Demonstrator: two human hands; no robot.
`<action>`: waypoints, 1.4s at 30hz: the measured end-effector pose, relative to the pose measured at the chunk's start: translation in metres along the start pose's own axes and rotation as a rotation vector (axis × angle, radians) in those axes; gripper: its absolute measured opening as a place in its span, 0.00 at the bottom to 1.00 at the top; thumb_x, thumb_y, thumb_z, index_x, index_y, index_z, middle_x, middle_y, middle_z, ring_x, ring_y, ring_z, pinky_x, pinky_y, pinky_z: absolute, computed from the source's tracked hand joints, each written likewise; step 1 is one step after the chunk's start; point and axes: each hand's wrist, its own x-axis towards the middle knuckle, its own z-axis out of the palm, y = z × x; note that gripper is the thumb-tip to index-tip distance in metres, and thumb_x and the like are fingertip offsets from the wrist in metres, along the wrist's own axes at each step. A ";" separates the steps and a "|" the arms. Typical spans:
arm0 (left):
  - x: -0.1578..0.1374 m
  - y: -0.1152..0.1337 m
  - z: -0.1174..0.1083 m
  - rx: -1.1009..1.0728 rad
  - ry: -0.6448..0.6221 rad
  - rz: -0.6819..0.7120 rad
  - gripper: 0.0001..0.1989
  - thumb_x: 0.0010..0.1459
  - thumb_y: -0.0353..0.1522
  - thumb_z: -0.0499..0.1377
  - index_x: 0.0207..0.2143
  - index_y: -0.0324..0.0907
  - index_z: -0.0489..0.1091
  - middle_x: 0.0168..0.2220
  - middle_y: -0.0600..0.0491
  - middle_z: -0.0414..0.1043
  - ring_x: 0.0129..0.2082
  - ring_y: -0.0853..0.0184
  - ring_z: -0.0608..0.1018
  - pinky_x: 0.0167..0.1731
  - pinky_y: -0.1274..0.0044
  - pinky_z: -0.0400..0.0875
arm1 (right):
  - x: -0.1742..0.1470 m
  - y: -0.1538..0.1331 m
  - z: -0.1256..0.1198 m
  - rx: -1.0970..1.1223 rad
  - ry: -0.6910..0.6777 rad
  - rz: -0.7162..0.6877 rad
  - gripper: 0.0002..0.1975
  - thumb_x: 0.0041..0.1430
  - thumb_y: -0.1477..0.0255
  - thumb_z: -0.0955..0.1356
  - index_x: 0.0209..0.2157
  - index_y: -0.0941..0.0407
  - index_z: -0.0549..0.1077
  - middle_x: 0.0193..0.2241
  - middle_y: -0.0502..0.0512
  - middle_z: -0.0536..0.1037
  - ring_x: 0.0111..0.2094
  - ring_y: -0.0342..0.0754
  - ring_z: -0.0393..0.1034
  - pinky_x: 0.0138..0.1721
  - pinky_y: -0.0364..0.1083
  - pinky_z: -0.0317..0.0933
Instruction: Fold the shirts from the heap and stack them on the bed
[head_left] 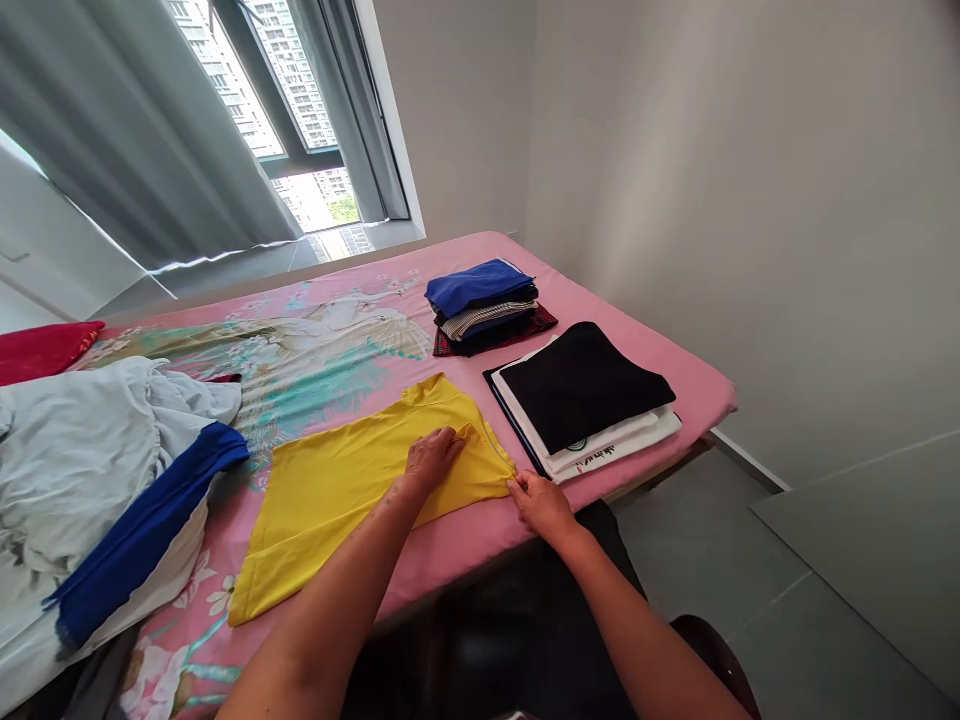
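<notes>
A yellow shirt (337,480) lies spread and partly folded on the pink bed sheet (420,575), near the bed's front edge. On top of its right half rests my left hand (435,455), with the fingers closed on a small pinch of the cloth. My right hand (541,503) grips the shirt's near right corner between thumb and fingers. Just beyond that hand sits a stack of folded clothes, with a black garment (589,385) on top and white ones (630,432) beneath.
Farther back stands a second folded pile topped by a blue garment (480,285). Loose white clothing (82,450), a blue piece (150,540) and a red cloth (45,350) lie at left. A wall (750,200) borders the bed's right side.
</notes>
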 end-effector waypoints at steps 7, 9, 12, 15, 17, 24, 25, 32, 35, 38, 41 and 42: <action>-0.010 -0.015 0.009 -0.135 0.155 -0.069 0.21 0.58 0.46 0.53 0.49 0.44 0.65 0.47 0.46 0.70 0.46 0.59 0.73 0.43 0.69 0.66 | -0.001 0.005 0.003 0.003 0.041 0.034 0.14 0.61 0.59 0.60 0.35 0.54 0.69 0.21 0.49 0.74 0.23 0.45 0.69 0.26 0.41 0.53; -0.030 -0.027 0.006 -0.156 0.326 -0.025 0.20 0.59 0.43 0.53 0.51 0.43 0.65 0.49 0.45 0.69 0.50 0.58 0.71 0.48 0.68 0.65 | -0.007 0.006 0.003 0.029 0.143 0.022 0.14 0.61 0.60 0.61 0.39 0.55 0.68 0.25 0.51 0.75 0.26 0.46 0.70 0.27 0.42 0.55; -0.070 -0.036 0.004 -0.156 0.358 0.152 0.14 0.63 0.35 0.48 0.46 0.45 0.69 0.48 0.48 0.71 0.51 0.62 0.70 0.53 0.69 0.62 | -0.020 -0.008 0.002 0.032 0.321 -0.114 0.14 0.62 0.61 0.59 0.40 0.55 0.68 0.32 0.54 0.76 0.33 0.48 0.70 0.33 0.43 0.59; -0.100 -0.031 0.006 -0.108 0.173 0.302 0.17 0.64 0.31 0.44 0.48 0.47 0.69 0.52 0.50 0.70 0.57 0.66 0.66 0.59 0.70 0.54 | -0.026 -0.039 0.009 -0.016 0.344 -0.402 0.12 0.64 0.67 0.58 0.38 0.55 0.70 0.37 0.56 0.75 0.41 0.49 0.68 0.44 0.46 0.60; -0.109 -0.024 0.012 -0.051 0.095 0.245 0.20 0.63 0.32 0.45 0.55 0.46 0.65 0.59 0.50 0.62 0.62 0.64 0.59 0.63 0.67 0.46 | -0.020 -0.058 0.019 -0.089 0.280 -0.568 0.13 0.64 0.70 0.57 0.40 0.55 0.71 0.40 0.57 0.75 0.45 0.49 0.66 0.51 0.48 0.57; -0.117 -0.018 0.037 -0.016 0.022 -0.027 0.31 0.61 0.43 0.47 0.65 0.48 0.48 0.67 0.51 0.44 0.67 0.57 0.46 0.62 0.55 0.36 | 0.020 -0.051 0.062 -0.523 0.063 -0.458 0.27 0.63 0.64 0.60 0.60 0.61 0.59 0.62 0.62 0.57 0.63 0.54 0.47 0.63 0.55 0.39; -0.120 -0.019 0.037 -0.027 0.019 -0.018 0.31 0.61 0.44 0.47 0.65 0.48 0.47 0.67 0.52 0.43 0.67 0.57 0.45 0.62 0.55 0.35 | 0.021 -0.047 0.065 -0.557 0.048 -0.441 0.28 0.63 0.64 0.59 0.61 0.61 0.57 0.63 0.61 0.54 0.64 0.54 0.45 0.63 0.55 0.37; -0.154 -0.070 0.015 -0.043 0.076 -0.203 0.27 0.64 0.41 0.43 0.64 0.47 0.50 0.67 0.50 0.45 0.66 0.60 0.47 0.61 0.54 0.31 | 0.017 -0.037 0.069 -0.675 0.049 -0.435 0.28 0.64 0.63 0.56 0.63 0.60 0.55 0.64 0.58 0.53 0.64 0.52 0.44 0.63 0.53 0.35; -0.183 -0.127 -0.003 0.022 0.088 -0.465 0.23 0.62 0.35 0.46 0.59 0.46 0.59 0.64 0.47 0.54 0.64 0.58 0.53 0.61 0.54 0.36 | 0.017 -0.034 0.074 -0.697 0.083 -0.450 0.28 0.64 0.63 0.56 0.63 0.61 0.55 0.63 0.58 0.54 0.64 0.52 0.45 0.63 0.54 0.36; -0.212 -0.179 -0.023 0.039 0.046 -0.609 0.20 0.56 0.31 0.50 0.51 0.47 0.68 0.55 0.47 0.67 0.57 0.56 0.64 0.58 0.57 0.48 | 0.018 -0.030 0.079 -0.715 0.111 -0.455 0.29 0.64 0.63 0.55 0.62 0.61 0.55 0.63 0.58 0.54 0.64 0.53 0.45 0.63 0.54 0.36; -0.228 -0.208 -0.040 0.019 0.026 -0.635 0.15 0.51 0.31 0.54 0.42 0.46 0.72 0.47 0.49 0.72 0.51 0.58 0.69 0.53 0.64 0.57 | 0.018 -0.028 0.081 -0.731 0.127 -0.461 0.29 0.64 0.62 0.54 0.62 0.61 0.55 0.64 0.58 0.54 0.64 0.53 0.45 0.63 0.54 0.36; -0.230 -0.213 -0.044 0.007 0.024 -0.639 0.14 0.50 0.32 0.55 0.39 0.45 0.73 0.46 0.49 0.72 0.49 0.58 0.70 0.51 0.66 0.59 | 0.018 -0.028 0.081 -0.736 0.130 -0.464 0.29 0.64 0.62 0.54 0.62 0.61 0.55 0.64 0.58 0.54 0.64 0.53 0.45 0.63 0.55 0.36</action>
